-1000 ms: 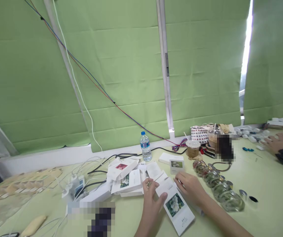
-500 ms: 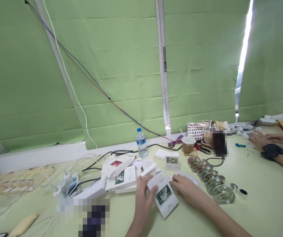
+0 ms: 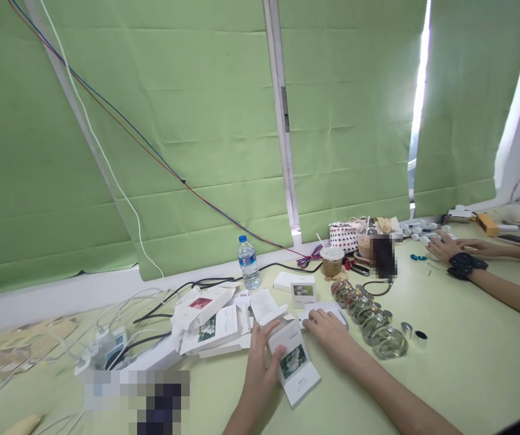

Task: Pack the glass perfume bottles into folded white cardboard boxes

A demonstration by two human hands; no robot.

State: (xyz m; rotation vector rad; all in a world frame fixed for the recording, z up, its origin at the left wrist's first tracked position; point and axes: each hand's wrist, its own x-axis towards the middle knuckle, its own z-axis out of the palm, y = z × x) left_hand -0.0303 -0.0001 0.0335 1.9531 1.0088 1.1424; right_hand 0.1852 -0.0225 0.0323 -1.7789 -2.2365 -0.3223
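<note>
My left hand (image 3: 260, 365) grips a white paper box (image 3: 292, 362) by its left side, thumb on the front. A green picture with white flowers is printed on it, and the box tilts above the table. Just right of the box's top, my right hand (image 3: 328, 335) has its fingers bent down onto a white flat card (image 3: 332, 308); its fingertips are partly hidden. A pile of white boxes (image 3: 214, 323) lies to the left. Behind my right hand stands a small white box (image 3: 304, 291) with a flower picture.
A row of clear round jars (image 3: 369, 320) and metal lids (image 3: 420, 339) lie at right. Behind stand a water bottle (image 3: 248, 264) and a drink cup (image 3: 333, 261). Cables and a power strip (image 3: 151, 359) run at left. A co-worker's hands (image 3: 445, 246) work at far right.
The view has swung to the right. My right hand and the white card have shifted slightly away from me. My left hand still holds the box, which has tilted a little.
</note>
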